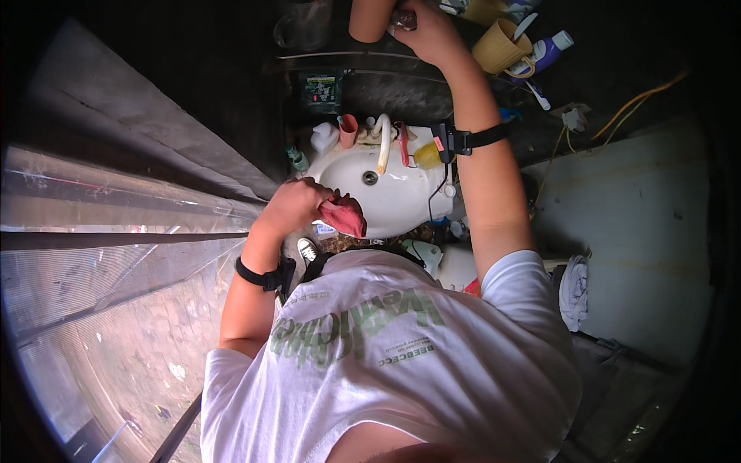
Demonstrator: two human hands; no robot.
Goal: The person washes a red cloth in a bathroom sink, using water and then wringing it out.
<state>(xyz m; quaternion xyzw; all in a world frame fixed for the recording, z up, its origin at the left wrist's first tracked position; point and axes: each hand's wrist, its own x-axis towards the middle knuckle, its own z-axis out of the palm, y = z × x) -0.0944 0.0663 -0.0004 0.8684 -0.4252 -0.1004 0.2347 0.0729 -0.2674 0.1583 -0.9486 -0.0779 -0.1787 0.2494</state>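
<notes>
My left hand (293,205) is closed on a bunched red cloth (344,215), held over the near left rim of a white washbasin (343,171). My right arm stretches up past the basin to a dark shelf. Up there my right hand (429,32) is curled round a dark, rounded thing (404,20). A brown-orange cup (370,19) stands right beside it, cut off by the upper edge. Whether the dark thing is part of that cup, I cannot tell. Each of my forearms wears a black strap.
On the shelf's right are a yellow mug (500,48), a purple bottle (549,52) and a toothbrush (538,95). A pink cup (348,131), a white curved faucet (384,143) and a yellow container (427,156) line the basin's back. Loose wires (641,96) hang at right.
</notes>
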